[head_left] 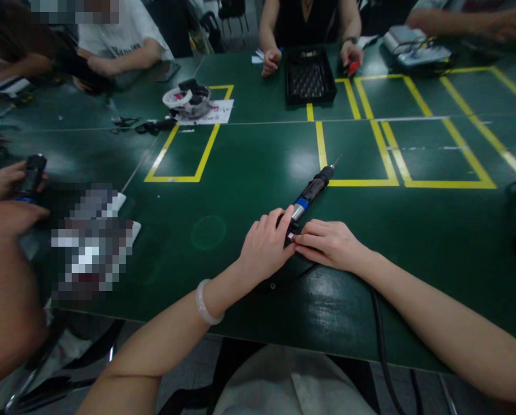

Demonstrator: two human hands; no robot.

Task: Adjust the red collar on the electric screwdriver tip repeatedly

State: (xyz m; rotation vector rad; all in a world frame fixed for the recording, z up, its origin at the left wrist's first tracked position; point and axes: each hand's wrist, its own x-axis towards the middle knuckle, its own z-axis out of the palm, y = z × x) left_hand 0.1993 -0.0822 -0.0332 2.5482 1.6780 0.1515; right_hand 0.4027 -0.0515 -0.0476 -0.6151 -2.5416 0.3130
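Note:
An electric screwdriver [312, 192] lies slantwise on the green table, its thin bit pointing away to the upper right. It has a dark body with a blue and silver band. My left hand [268, 239] is closed around its rear end, with a pale bracelet on the wrist. Close by, my right hand [329, 245] pinches at a small whitish piece [290, 236] at the tool's tail end; what exactly that piece is I cannot make out. A black cable [379, 328] runs from under my right forearm over the table's front edge.
Yellow tape rectangles [364, 183] mark the green tabletop [240, 196]. Across the table, a person's hands flank a black tray [310, 78]. Tape rolls [177, 98] sit on paper at the back left. At left, a co-worker's hand holds a dark tool [33, 173].

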